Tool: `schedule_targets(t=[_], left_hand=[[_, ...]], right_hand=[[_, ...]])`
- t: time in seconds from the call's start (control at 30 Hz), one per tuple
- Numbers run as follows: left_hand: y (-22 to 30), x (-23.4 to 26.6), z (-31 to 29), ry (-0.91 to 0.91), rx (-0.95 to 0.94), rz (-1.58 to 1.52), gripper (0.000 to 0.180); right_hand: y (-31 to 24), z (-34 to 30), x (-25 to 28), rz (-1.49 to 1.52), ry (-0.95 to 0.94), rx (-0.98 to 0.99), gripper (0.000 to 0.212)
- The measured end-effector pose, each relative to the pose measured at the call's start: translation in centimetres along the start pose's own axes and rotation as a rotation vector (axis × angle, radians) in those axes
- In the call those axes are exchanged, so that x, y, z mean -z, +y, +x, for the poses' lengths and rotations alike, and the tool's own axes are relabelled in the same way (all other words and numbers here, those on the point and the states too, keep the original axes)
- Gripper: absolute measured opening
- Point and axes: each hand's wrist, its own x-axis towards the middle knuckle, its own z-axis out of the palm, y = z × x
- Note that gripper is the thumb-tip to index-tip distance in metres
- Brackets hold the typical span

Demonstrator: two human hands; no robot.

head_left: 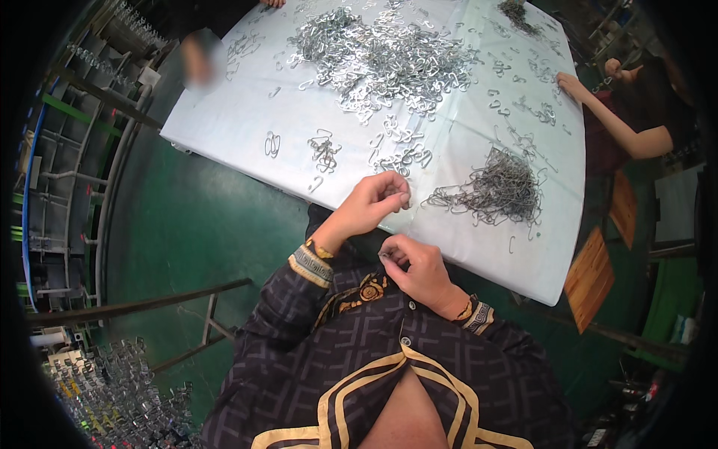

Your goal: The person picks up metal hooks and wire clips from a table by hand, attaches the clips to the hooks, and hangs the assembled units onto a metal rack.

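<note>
My left hand (372,203) is over the near edge of the white table (247,142), its fingers curled toward the thumb. Closer to my body is my right hand (420,271), thumb and fingers pinched together. Whatever either hand pinches is too small to make out. Just beyond my left hand lies a small cluster of shiny metal hooks (404,159). To the right sits a tangled heap of thin, darker wire clips (502,187). A large pile of shiny metal hooks (381,63) spreads across the far middle of the table.
Small groups of hooks (324,152) lie to the left. A co-worker's arm (624,123) rests at the right edge; another person's hand (198,61) is at the far left. A wooden stool top (589,280) stands right, a metal rail (142,303) left, above the green floor (179,224).
</note>
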Motion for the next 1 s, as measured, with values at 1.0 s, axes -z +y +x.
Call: schedule_targets(t=[1.0], left_hand=[[2.8,-2.6,-9.6,0.406,-0.205,0.424,0.004]], right_hand=[[5.3,5.0,2.0,-0.529,0.327,0.164,0.022]])
